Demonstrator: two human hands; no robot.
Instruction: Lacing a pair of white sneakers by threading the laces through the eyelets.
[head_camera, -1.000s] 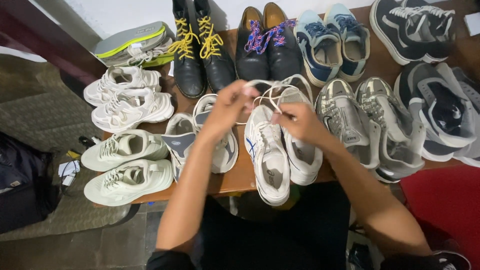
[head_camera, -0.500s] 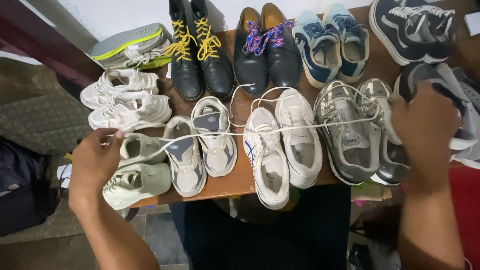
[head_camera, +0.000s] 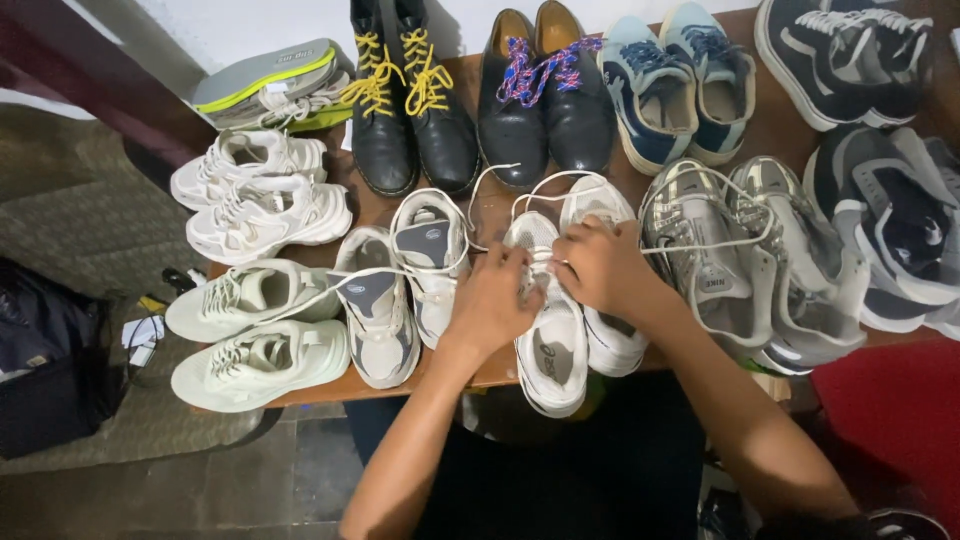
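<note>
In the head view, a white sneaker (head_camera: 548, 320) is seen at the centre of the frame, on the near edge of a wooden table (head_camera: 770, 125), and both hands are closed over its upper part: the left hand (head_camera: 492, 300) and the right hand (head_camera: 600, 265) are each pinched shut on a white lace (head_camera: 700, 245), apparently so that it can be worked at the eyelets. The lace ends are trailed outward, one leftward over the grey-tongued sneakers (head_camera: 400, 290) and one rightward over the silver sneakers (head_camera: 740, 250), seemingly to keep them apart. Farther back, black boots (head_camera: 410, 110) with yellow laces are stood in a row.
</note>
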